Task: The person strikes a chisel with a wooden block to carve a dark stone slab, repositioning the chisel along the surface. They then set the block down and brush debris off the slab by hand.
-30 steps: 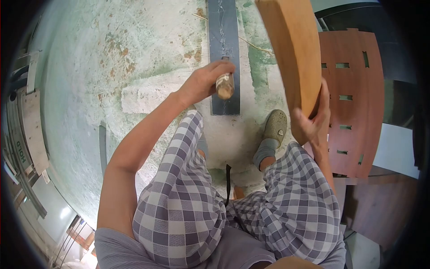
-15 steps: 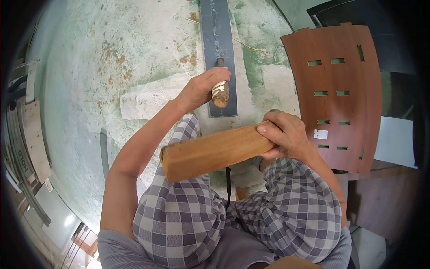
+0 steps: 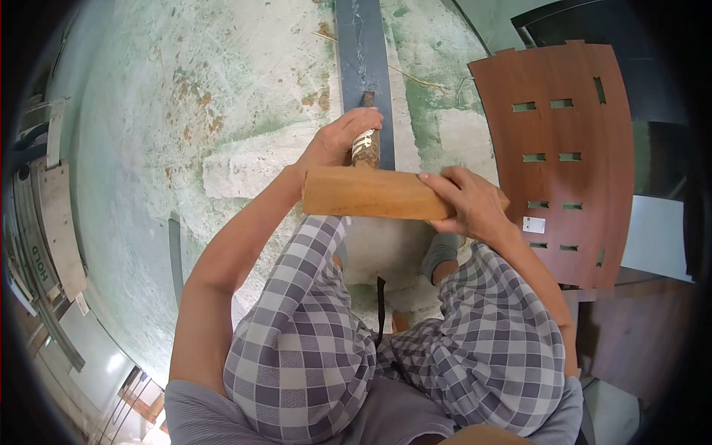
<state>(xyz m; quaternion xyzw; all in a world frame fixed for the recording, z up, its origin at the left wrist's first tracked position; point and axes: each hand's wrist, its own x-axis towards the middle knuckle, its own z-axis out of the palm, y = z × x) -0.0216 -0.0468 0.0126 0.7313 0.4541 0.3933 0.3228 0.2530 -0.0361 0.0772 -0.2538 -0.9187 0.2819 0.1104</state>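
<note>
So the left hand has its fingers wrapped round the chisel, which has white wrap on its handle and its far end down at the dark board. The right hand is gripping the right end of a chunky wood block, lying crosswise over the handle's near end. Can't tell if those two actually touch. Board's on the scuffed floor, and there's a brown slotted panel off to the right.
</note>
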